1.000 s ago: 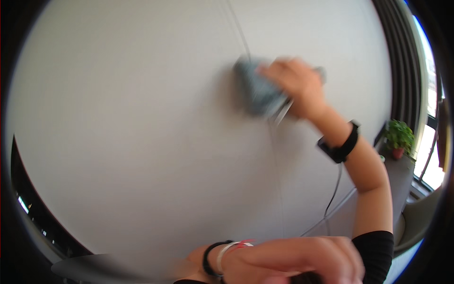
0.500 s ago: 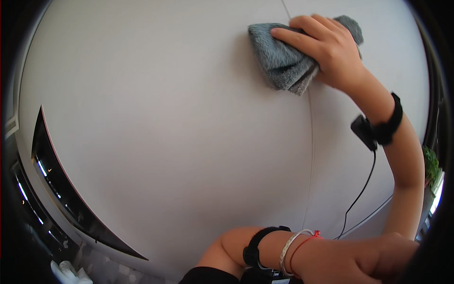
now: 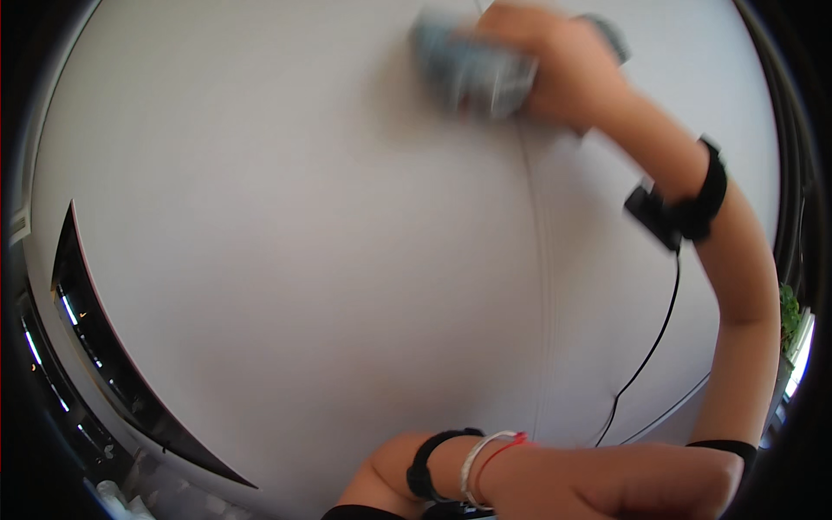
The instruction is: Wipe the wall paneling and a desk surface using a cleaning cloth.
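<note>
Gripping the cloth (image 3: 464,68) in the right hand (image 3: 562,65), high on the wall (image 3: 303,260), over the seam (image 3: 533,195). Moving up since a moment ago, so likely rubbing a new spot. Holding the left hand (image 3: 641,482) low; cannot tell if closed.

Left side: 1 long, dark, glossy panel (image 3: 113,364), pointed at its upper end, thin reddish line along its right edge, white glints and 1 small orange mark on its face. Beyond it I saw a 2nd dark glossy surface (image 3: 48,368), also with white glints. Low left: a white crumpled thing (image 3: 117,501), kind unclear, beside a mottled grey surface (image 3: 186,492). Far right: dark curtain-like band (image 3: 790,199); below it, 1 leafy green plant (image 3: 788,321), partly hidden, near a bright strip of daylight (image 3: 802,360).
</note>
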The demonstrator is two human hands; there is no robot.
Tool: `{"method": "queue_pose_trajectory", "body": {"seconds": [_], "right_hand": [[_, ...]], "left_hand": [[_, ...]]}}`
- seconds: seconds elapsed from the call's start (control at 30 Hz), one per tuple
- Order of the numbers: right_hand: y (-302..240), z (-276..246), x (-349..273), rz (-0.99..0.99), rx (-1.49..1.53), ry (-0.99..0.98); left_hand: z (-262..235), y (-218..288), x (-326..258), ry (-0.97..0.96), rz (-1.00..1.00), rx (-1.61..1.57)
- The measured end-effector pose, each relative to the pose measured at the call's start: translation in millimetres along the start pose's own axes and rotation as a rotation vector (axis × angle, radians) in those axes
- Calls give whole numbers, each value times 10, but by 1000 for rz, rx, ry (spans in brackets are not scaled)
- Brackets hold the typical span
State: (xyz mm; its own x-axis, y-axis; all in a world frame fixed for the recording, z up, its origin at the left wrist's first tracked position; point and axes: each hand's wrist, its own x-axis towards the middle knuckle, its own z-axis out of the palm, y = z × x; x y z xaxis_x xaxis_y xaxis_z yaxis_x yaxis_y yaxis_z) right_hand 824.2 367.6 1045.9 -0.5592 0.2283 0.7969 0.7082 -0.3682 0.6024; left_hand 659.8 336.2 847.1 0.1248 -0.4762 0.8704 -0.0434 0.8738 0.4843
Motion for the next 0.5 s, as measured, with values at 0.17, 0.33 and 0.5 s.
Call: {"method": "queue_pose_trajectory", "body": {"seconds": [0.17, 0.33, 0.5], "right_hand": [[609, -189, -156, 274, -3, -62], [1969, -432, -971, 827, -374, 160], [900, -126, -1079, 512, -191, 235]], "left_hand": [[-159, 255, -196, 314, -87, 241], [-357, 333, -267, 159, 50, 399], [-120, 351, -243, 356, -95, 417]]}}
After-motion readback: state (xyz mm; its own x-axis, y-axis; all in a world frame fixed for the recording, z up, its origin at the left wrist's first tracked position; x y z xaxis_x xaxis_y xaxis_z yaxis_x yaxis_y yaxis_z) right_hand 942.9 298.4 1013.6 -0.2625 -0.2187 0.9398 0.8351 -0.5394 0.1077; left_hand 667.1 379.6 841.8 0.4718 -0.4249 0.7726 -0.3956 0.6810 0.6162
